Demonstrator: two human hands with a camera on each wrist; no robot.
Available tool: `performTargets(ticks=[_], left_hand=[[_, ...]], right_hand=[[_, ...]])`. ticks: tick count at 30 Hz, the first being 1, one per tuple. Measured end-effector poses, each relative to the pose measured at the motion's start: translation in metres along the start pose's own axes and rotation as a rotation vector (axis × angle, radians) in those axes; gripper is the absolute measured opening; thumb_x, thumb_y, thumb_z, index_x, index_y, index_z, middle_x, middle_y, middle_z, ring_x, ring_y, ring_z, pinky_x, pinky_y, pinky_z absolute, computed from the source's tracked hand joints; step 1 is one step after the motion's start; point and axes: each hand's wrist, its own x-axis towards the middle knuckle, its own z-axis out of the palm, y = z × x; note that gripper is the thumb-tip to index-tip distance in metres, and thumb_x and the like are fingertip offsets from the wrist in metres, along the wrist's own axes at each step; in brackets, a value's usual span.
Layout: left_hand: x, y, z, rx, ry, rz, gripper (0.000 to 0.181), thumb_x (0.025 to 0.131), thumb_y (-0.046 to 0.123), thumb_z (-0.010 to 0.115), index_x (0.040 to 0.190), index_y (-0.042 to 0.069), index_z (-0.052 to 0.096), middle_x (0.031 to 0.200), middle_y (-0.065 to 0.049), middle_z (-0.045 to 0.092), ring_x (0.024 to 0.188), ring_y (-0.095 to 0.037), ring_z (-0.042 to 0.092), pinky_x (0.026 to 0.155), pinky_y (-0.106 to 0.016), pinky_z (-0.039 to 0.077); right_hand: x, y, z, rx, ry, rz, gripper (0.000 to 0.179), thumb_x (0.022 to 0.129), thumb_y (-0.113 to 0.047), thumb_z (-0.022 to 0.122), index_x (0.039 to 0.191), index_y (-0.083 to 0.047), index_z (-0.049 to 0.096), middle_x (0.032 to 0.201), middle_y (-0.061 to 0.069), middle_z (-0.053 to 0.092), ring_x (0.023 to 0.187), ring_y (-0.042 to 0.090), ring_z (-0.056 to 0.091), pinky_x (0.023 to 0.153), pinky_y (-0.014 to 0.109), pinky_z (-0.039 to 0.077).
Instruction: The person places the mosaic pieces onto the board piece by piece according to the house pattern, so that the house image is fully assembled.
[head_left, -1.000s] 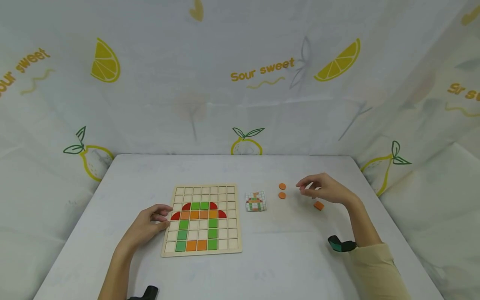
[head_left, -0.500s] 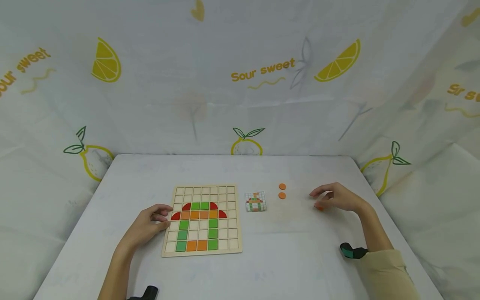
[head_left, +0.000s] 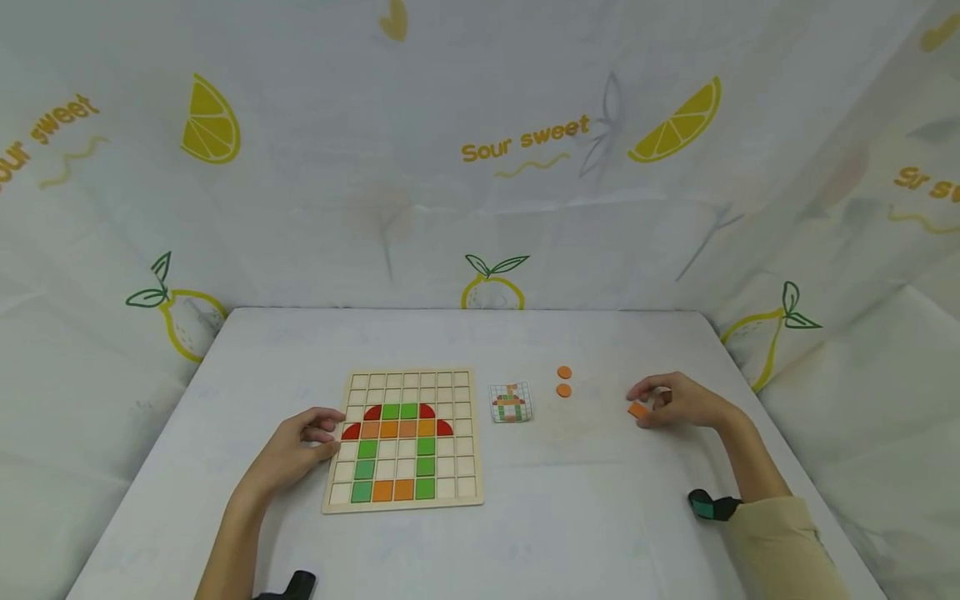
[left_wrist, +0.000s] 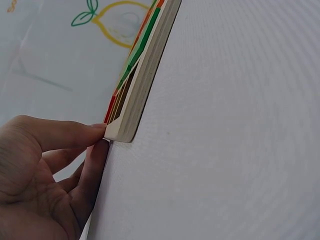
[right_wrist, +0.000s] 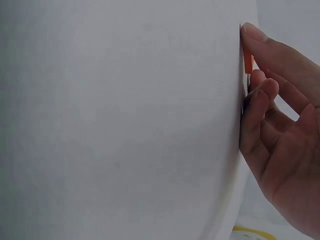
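Resting at the left edge of a wooden grid board (head_left: pixel 463 467) is my left hand (head_left: pixel 288 454); thumb and fingertips touch that edge in the left wrist view, on the board's corner (left_wrist: pixel 122 131). Green, orange and red pieces form a pattern in its cells. On the right, my right hand (head_left: pixel 678 402) pinches an orange square tile (head_left: pixel 637 409) between thumb and index finger, low at the tabletop. Part of the tile (right_wrist: pixel 248 61) shows behind the thumb in the right wrist view.
A small printed pattern card (head_left: pixel 511 403) lies right of the board. Two orange round pieces, an upper disc (head_left: pixel 564 372) and a lower disc (head_left: pixel 563 390), lie between the card and my right hand. A white printed cloth (head_left: pixel 480 167) hangs behind the white table (head_left: pixel 555 533).
My right hand has moved right and toward me, down to the orange square tile, and its fingers have closed about it. My left hand and the board stay put.
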Motion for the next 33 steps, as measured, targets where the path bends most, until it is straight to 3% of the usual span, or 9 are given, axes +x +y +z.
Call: performTargets(ticks=[33], left_hand=[[-0.0008,0.0026,0.0003,0.008,0.001,0.008,0.046,0.094,0.005,0.076,0.138,0.001,0.066,0.121,-0.014,0.065,0.102,-0.019,0.064,0.083,-0.021,0.050]], right_hand=[[-0.0025,0.0003,0.0021,-0.028,0.036,-0.008,0.039,0.089,-0.005,0.086,0.120,0.011,0.070,0.108,0.015,0.069,0.080,0.006,0.061,0.071,0.022,0.053]])
